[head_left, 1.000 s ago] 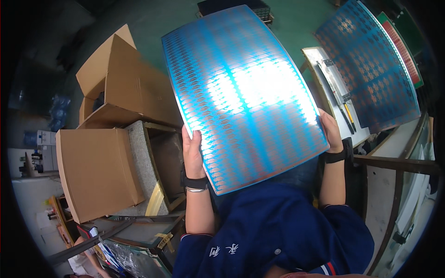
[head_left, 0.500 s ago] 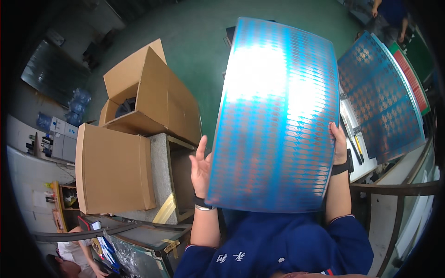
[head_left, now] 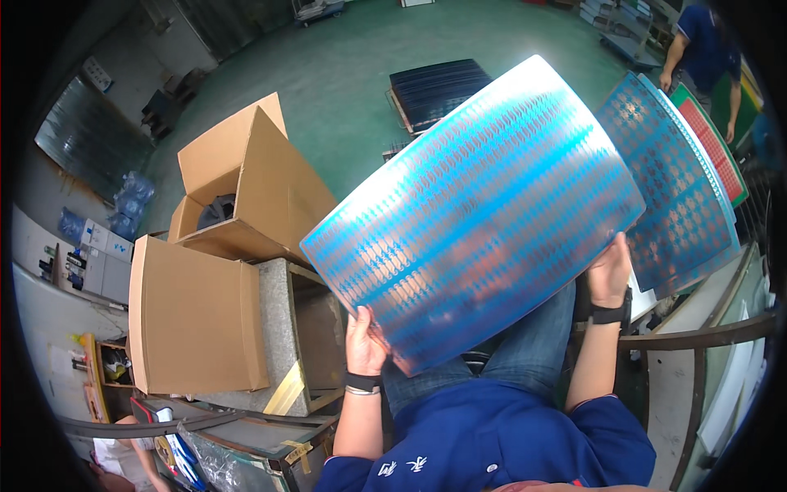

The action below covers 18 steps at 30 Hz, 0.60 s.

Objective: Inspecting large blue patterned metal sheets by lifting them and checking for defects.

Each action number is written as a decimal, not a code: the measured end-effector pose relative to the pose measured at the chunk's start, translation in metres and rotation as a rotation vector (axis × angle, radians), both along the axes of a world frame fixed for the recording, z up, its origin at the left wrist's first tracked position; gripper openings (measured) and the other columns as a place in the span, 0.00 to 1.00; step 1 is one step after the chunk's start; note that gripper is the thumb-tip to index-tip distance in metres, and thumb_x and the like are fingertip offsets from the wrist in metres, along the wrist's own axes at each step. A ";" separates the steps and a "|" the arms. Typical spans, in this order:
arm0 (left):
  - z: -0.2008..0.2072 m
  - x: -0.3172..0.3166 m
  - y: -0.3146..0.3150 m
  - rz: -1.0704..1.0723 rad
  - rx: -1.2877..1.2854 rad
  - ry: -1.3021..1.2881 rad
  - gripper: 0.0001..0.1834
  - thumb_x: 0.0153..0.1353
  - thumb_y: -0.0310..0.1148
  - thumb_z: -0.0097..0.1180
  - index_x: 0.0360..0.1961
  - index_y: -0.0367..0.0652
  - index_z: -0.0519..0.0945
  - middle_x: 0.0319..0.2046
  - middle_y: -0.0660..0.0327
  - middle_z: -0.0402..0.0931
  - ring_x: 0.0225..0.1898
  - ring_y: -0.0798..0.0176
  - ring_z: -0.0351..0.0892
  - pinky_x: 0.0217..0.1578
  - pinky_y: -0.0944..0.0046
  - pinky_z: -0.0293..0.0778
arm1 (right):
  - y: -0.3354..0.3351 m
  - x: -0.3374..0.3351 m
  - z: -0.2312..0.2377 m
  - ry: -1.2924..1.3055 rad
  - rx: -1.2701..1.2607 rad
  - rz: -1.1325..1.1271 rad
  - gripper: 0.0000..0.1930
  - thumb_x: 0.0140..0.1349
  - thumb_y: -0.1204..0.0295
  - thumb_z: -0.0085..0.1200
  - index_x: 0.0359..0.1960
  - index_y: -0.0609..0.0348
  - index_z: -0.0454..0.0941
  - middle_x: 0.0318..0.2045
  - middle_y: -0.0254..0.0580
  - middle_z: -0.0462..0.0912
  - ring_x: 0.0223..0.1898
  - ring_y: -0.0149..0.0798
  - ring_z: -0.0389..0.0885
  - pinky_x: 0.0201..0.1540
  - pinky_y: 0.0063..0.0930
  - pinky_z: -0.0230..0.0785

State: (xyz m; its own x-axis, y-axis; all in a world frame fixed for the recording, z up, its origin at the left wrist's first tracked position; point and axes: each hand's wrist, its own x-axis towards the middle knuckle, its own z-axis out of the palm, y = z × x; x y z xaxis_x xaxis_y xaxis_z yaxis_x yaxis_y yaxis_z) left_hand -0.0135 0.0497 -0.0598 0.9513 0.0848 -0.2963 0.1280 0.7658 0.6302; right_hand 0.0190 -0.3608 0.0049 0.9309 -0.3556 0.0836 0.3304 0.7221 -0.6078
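Change: since half a second ago the sheet (head_left: 484,213) has swung from near upright to a slant, its top now leaning right.
Axis: long axis runs from lower left, by the left hand (head_left: 365,344), up to the upper right.
Sheet: thin, glossy, bowed toward the camera; blue with rows of small silvery marks and a pink sheen low down.
Left hand: fingers closed on the sheet's lower left corner, thumb in front.
Right hand (head_left: 609,275): fingers clasp the lower right edge; a dark wristband sits below.
Place: held in the air above the person's lap, in front of the blue jacket (head_left: 492,443).
Around: open cardboard boxes (head_left: 246,197) to the left; a second blue sheet (head_left: 680,189) lies on the worktop just right; dark sheets (head_left: 438,86) stacked on the green floor (head_left: 344,66).
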 end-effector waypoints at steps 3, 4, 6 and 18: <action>-0.001 0.003 0.018 -0.032 0.099 -0.046 0.24 0.63 0.36 0.50 0.59 0.43 0.63 0.52 0.60 0.69 0.53 0.61 0.69 0.52 0.57 0.68 | -0.046 -0.018 -0.002 -0.033 -0.033 -0.096 0.18 0.68 0.69 0.38 0.57 0.64 0.62 0.53 0.44 0.72 0.53 0.35 0.72 0.54 0.30 0.67; 0.001 0.002 0.023 -0.030 0.128 -0.053 0.23 0.63 0.35 0.50 0.58 0.43 0.64 0.52 0.60 0.70 0.52 0.61 0.70 0.52 0.58 0.68 | -0.037 -0.023 0.014 -0.062 -0.137 -0.073 0.20 0.68 0.70 0.36 0.59 0.67 0.61 0.54 0.48 0.71 0.52 0.35 0.73 0.54 0.29 0.67; 0.015 0.003 0.022 0.014 0.154 -0.064 0.19 0.63 0.34 0.50 0.54 0.42 0.68 0.45 0.63 0.74 0.45 0.65 0.74 0.48 0.63 0.71 | -0.043 -0.029 0.017 0.012 -0.251 -0.113 0.20 0.68 0.70 0.36 0.59 0.67 0.60 0.53 0.49 0.72 0.52 0.35 0.73 0.54 0.29 0.67; 0.031 -0.003 0.065 0.203 0.288 -0.195 0.07 0.65 0.32 0.48 0.43 0.46 0.71 0.36 0.63 0.76 0.37 0.68 0.76 0.37 0.60 0.78 | -0.073 -0.032 0.016 0.197 -0.853 0.043 0.14 0.63 0.77 0.48 0.51 0.60 0.68 0.44 0.36 0.76 0.45 0.28 0.74 0.50 0.23 0.65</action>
